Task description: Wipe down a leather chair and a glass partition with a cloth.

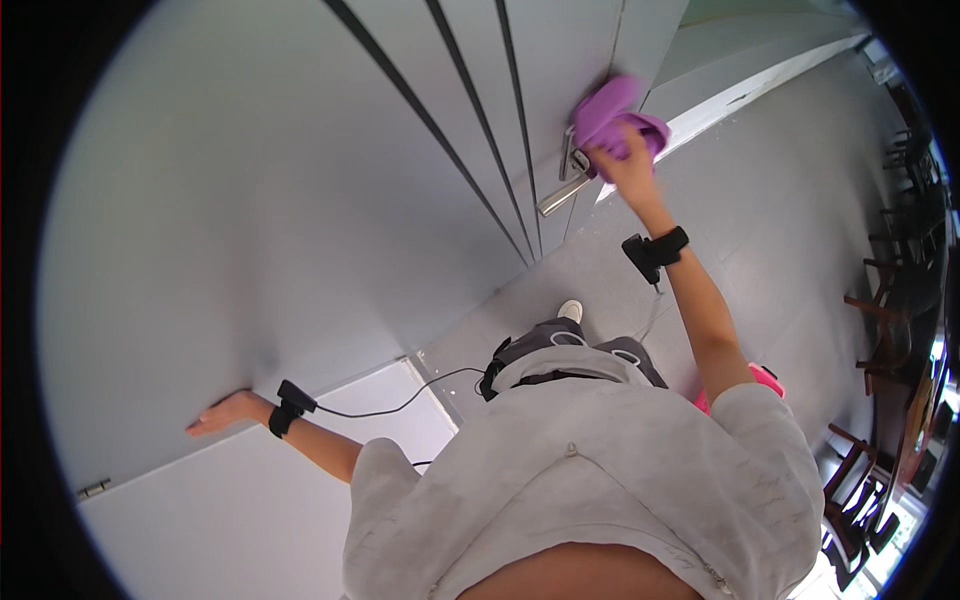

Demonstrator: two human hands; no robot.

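Note:
A bunched purple cloth [609, 105] is gripped in my right hand [628, 166], somewhat blurred. The cloth lies against the edge side of a grey door [285, 187], just above a metal lever handle [562, 196] and its plate [567, 154]. Part of the handle's base is hidden behind the cloth and fingers. Far to the left, my left hand [225, 412] rests flat against or very close to the door's surface near its hinge side, with nothing in it. Three dark grooves [450, 135] run down the door beside the handle.
A metal hinge [94, 489] shows at the door's lower left, beside a white wall [225, 525]. Grey tiled floor [780, 187] spreads to the right. Several wooden chairs [885, 307] stand along the right rim. Something bright pink [766, 379] is behind my right arm. A black cable [390, 412] runs from my left wrist to my waist.

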